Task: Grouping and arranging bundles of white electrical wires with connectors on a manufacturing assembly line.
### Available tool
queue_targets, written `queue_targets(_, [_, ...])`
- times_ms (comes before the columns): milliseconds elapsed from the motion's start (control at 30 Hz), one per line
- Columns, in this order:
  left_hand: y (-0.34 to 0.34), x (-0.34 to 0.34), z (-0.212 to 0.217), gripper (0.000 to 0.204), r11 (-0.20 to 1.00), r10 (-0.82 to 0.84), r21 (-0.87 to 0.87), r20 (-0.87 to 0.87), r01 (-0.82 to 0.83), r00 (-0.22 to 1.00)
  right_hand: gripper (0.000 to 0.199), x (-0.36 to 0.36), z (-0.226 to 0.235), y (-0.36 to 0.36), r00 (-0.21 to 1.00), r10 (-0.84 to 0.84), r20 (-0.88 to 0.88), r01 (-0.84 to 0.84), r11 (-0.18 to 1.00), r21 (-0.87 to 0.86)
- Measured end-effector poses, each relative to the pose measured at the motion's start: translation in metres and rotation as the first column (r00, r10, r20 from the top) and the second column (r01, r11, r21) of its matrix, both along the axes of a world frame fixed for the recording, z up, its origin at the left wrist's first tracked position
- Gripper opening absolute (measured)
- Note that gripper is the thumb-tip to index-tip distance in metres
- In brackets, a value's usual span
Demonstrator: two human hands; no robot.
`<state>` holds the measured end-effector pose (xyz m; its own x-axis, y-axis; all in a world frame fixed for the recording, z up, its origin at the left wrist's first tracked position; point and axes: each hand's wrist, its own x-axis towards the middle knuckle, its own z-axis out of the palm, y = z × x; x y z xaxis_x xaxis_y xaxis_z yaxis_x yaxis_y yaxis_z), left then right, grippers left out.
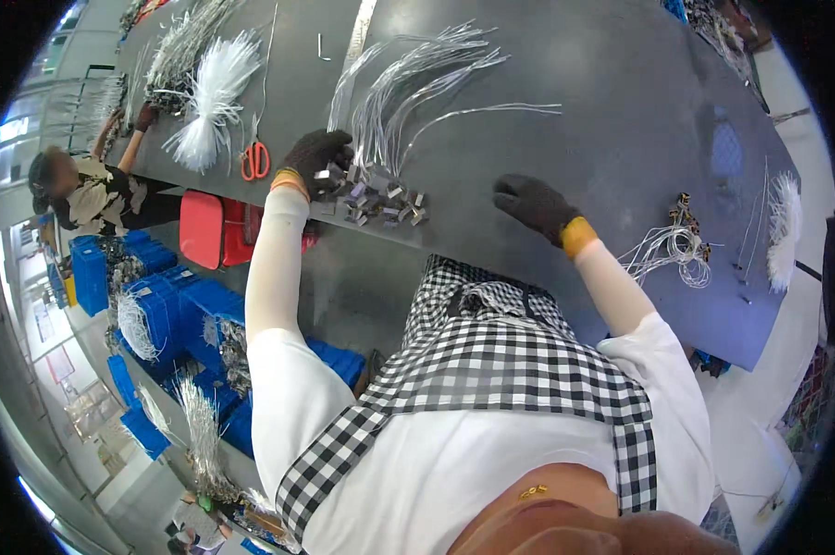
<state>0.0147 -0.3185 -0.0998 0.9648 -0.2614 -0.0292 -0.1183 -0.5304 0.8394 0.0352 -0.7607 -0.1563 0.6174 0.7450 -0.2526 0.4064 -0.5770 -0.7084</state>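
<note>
While blue crates (pixel 172 310) and a seated co-worker (pixel 93 194) fill the left edge of the frame, nothing there touches the dark grey table (pixel 621 120). Further right, upper left: white fibre bundle (pixel 212 97), orange-handled scissors (pixel 255 160). Left of centre: left hand (pixel 317 157), dark-gloved, fingers curled down onto a heap of small metal clips (pixel 380 199), seemingly pinching one, though exact grip hard to tell. Just above: fanned silver wire strands (pixel 426 79), thin and springy, probably light, easily bent or tangled; best taken near the gathered end beside the clips, not at the loose tips. Right of centre: right hand (pixel 536 205), gloved, loosely open, flat on bare tabletop, holding nothing. Far right: coiled white wires (pixel 676 248), another white tuft (pixel 785 231).
</note>
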Motion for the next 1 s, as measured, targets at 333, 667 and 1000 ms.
queue_targets(333, [0.05,0.047,-0.036,0.034,0.947,0.159,0.004,-0.875,-0.322,0.458,0.062,0.078,-0.039,0.172,0.711,-0.497,-0.498,0.446,0.866,-0.227])
queue_targets(667, [-0.01,0.01,-0.152,0.059,0.926,-0.224,0.226,-0.315,0.301,0.922,0.072,0.069,-0.005,0.312,0.564,-0.634,-0.529,0.698,0.709,-0.106])
queue_targets(1000, [-0.028,0.014,-0.026,0.058,0.989,-0.139,-0.111,-0.426,0.101,0.894,0.038,0.08,0.021,0.239,0.829,-0.442,-0.343,0.47,0.882,0.001])
